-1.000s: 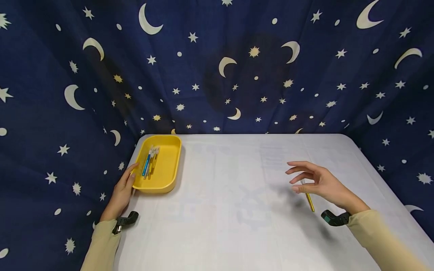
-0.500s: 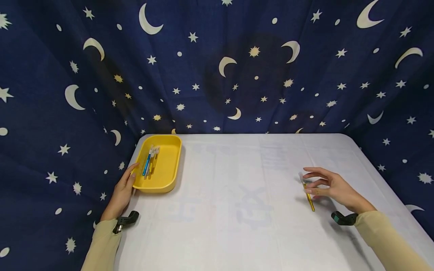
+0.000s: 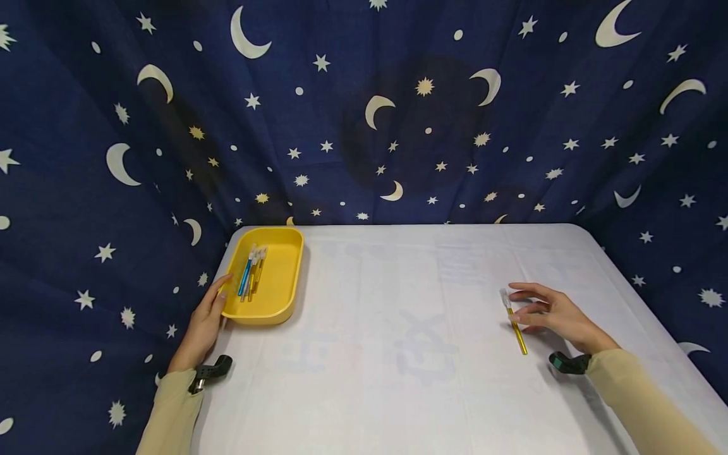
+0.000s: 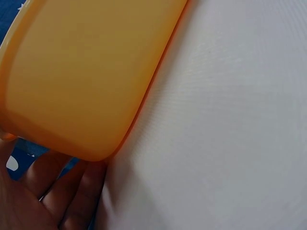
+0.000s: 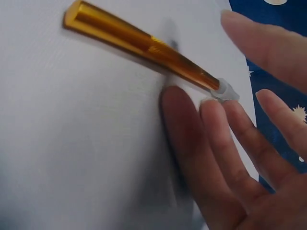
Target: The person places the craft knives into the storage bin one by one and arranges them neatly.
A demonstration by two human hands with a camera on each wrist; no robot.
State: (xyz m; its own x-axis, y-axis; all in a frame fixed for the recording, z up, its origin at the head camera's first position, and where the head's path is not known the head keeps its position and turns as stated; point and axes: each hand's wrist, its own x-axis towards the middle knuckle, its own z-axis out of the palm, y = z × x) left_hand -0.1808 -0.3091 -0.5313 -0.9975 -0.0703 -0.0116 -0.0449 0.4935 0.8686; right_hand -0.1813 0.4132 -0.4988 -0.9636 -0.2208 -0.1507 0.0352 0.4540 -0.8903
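At the far left of the table, my left hand (image 3: 199,328) grips the near left side of a yellow tray (image 3: 284,278). Fingers (image 4: 88,191) lie against the tray's outer wall in the left wrist view. Inside the tray lie several craft knives (image 3: 253,276) with blue and golden handles and clear caps. My right hand (image 3: 563,322) is low over the right side of the table beside a golden craft knife (image 3: 520,338). The right wrist view shows this craft knife (image 5: 120,33) lying on the cloth, its clear cap near my spread fingertips (image 5: 211,108).
A white cloth (image 3: 375,392) with faint marks covers the table. Dark blue curtains (image 3: 341,114) with moons and stars hang behind and along both sides. Each wrist wears a black camera mount (image 3: 213,370).
My right hand has lowered and moved right to the golden craft knife, which stays in place. My left hand and the tray have not moved.
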